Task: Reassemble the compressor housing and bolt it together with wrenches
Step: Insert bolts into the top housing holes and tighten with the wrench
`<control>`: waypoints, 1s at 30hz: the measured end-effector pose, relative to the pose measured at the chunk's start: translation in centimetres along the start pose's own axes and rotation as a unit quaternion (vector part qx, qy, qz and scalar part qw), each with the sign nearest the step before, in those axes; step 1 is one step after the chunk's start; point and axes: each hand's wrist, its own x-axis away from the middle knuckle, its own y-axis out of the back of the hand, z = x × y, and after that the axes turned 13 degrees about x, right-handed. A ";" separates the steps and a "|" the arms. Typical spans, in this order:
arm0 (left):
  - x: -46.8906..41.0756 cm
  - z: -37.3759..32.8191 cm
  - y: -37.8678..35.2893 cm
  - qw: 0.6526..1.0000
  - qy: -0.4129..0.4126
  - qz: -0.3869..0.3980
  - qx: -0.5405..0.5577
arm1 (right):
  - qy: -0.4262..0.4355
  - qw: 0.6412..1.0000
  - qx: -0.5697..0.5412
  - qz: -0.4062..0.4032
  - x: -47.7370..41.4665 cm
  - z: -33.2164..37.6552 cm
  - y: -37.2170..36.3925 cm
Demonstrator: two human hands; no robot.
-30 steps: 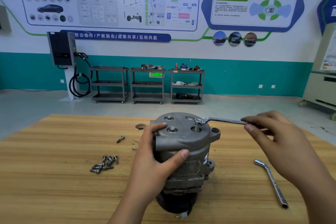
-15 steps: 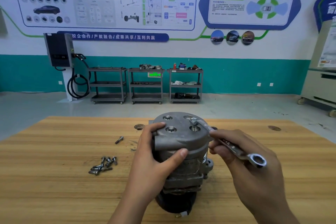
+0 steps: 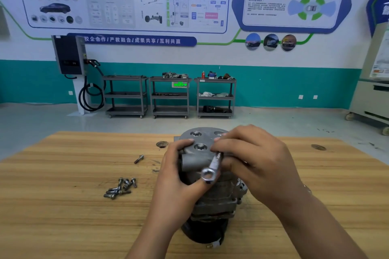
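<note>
Both hands are closed on something: the left hand (image 3: 179,181) grips the compressor housing (image 3: 202,140), and the right hand (image 3: 256,164) holds a wrench (image 3: 214,164) over it.

From the left side: on the far wall hangs a dark charging unit (image 3: 68,54) with a looped black cable, and beside it three grey carts (image 3: 170,95) stand in a row. On the wooden table (image 3: 63,206), a small heap of bolts (image 3: 119,188) lies to the left of the housing, well apart from it. One single bolt (image 3: 139,159) lies alone, farther from the person and nearer to the housing. Then comes the left hand; its fingers are curled over the top edge of the housing and its thumb presses on the near side, just under the ring end of the wrench. The housing stands upright near the middle of the table, with its dark end down and its grey flat face up; this face shows round recesses. The wrench lies slanted over the near edge of the housing, its ring end pointing to the person. The right hand has its fingers curled round the shaft and covers the right part of the top face; the other end of the wrench is hidden under it, so I cannot tell whether it sits on a bolt. Right of the hand a dark knot (image 3: 318,147) marks the table.
</note>
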 end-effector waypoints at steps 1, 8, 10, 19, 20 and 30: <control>0.0 0.0 0.0 1.000 -0.001 0.000 -0.003 | 0.005 1.000 -0.001 0.013 -0.6 -0.1 -0.1; 0.0 0.0 0.0 1.000 -0.001 -0.012 -0.009 | -0.023 0.988 -0.051 0.146 -4.1 -1.7 -1.3; 0.0 0.0 0.0 1.000 0.004 -0.005 -0.012 | -0.091 0.970 -0.111 0.198 -5.1 -2.4 -1.9; 0.1 0.1 0.1 1.000 0.005 -0.002 0.004 | -0.327 0.886 -0.167 0.283 -5.7 -4.8 -4.7; 0.1 0.2 0.2 1.000 0.006 -0.001 0.004 | -0.357 0.872 -0.173 0.287 -5.3 -5.1 -4.7; -0.1 0.3 0.2 1.000 0.002 -0.006 0.000 | -0.566 0.677 -0.456 -0.117 0.1 -4.3 -5.2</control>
